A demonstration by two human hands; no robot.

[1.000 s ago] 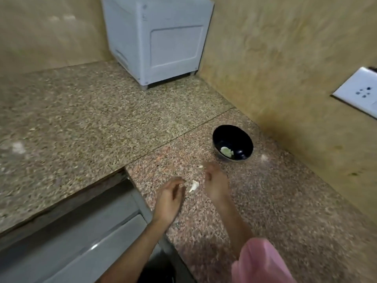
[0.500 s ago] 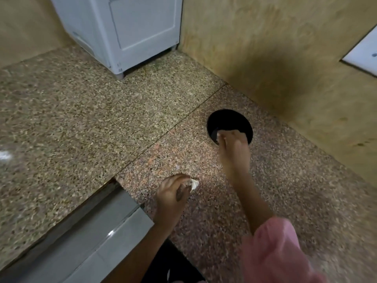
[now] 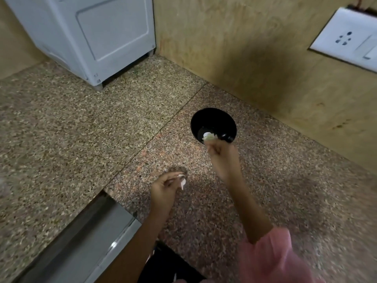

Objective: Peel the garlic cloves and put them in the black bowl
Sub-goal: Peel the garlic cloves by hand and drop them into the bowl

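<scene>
The black bowl [image 3: 213,121] stands on the granite counter near the right wall. Pale peeled garlic cloves [image 3: 209,136] lie inside it at the near side. My right hand [image 3: 223,158] is at the bowl's near rim, fingertips bunched right by the cloves. Motion blur hides whether those fingers hold anything. My left hand [image 3: 164,186] hovers lower left over the counter. It pinches a thin white piece of garlic skin [image 3: 183,183] between thumb and fingers.
A white appliance [image 3: 91,35] stands in the far corner. A wall socket plate [image 3: 346,37] sits on the right wall. A steel sink edge [image 3: 91,237] runs along the lower left beside the speckled counter [image 3: 81,129].
My right hand reached from the counter over the bowl, then drew back to its near rim. The cloves in the bowl show again. My left hand kept its pinch on the white skin.
</scene>
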